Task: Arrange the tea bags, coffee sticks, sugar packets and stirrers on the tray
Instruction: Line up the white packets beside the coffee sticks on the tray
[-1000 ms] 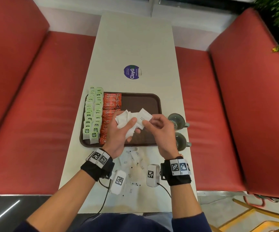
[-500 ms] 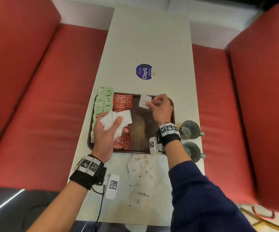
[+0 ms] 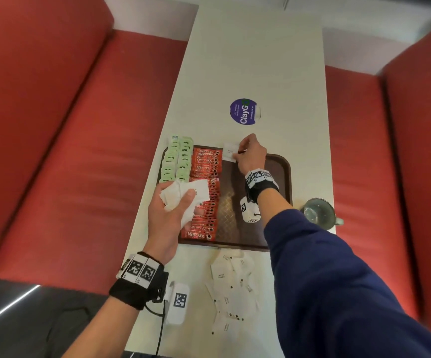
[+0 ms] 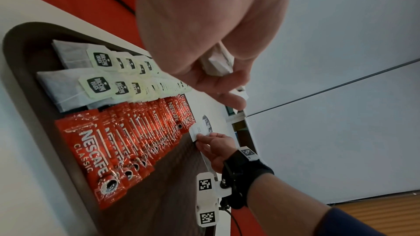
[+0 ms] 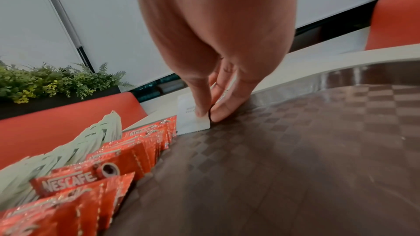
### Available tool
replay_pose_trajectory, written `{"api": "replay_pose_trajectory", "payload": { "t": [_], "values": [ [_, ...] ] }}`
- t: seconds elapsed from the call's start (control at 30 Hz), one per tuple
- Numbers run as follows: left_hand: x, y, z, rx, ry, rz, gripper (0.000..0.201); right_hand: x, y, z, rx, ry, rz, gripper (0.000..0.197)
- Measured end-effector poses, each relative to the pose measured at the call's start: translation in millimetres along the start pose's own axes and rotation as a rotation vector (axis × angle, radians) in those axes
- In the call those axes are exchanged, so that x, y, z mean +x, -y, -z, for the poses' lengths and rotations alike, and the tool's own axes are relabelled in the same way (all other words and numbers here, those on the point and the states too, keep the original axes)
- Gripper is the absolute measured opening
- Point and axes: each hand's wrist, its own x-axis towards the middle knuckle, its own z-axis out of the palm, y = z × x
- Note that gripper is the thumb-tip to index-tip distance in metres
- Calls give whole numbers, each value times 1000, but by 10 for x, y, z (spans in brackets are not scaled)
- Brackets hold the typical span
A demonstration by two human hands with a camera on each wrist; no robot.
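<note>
- Red booth seats flank a long white table [image 3: 248, 60] bearing a brown plastic tray [image 3: 285, 177].
- Done: green-tagged tea bags [image 3: 177, 161] and red coffee sticks [image 3: 206, 182] fill its left side.
- Right hand [image 3: 250, 153] pinches one white sugar packet [image 3: 229, 151] at the tray's far edge; left hand [image 3: 169, 210] grips a bunch of white packets [image 3: 183, 195].
- Left: loose sugar packets [image 3: 231, 288] near the tray; no stirrers visible.

One tray [image 3: 284, 174], one mug [image 3: 319, 213], two rows of tea bags [image 3: 175, 161] — one row of coffee sticks [image 3: 206, 182]; packets too many to count.

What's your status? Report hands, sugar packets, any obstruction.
Left hand grips a sugar packet bundle. Right hand pinches one sugar packet at the tray far edge, beside coffee sticks. No obstruction seen.
</note>
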Motion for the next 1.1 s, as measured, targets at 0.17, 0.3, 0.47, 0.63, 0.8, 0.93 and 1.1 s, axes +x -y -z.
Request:
{"api": "replay_pose_trajectory", "payload": {
  "t": [0.17,0.3,0.47,0.63,0.8,0.93,1.1],
  "values": [
    [38,-6,7,29,2,-1,49,-25,35,-32,-75,19,9,45],
    [55,-13,19,39,12,0,48,-70,69,-63,-141,29,32,52],
    [45,-37,-1,38,14,9,46,-34,122,-40,-190,33,1,44],
    [38,-67,-35,38,23,24,44,-39,122,-15,-198,39,-11,41],
    [56,-85,-44,23,45,25,47,-255,290,206,-80,-48,30,31],
    [69,-114,-90,-20,49,45,50,-866,678,638,359,149,38,29],
    [96,-95,-215,-55,69,7,52,-1657,730,921,536,445,11,24]
  ]
}}
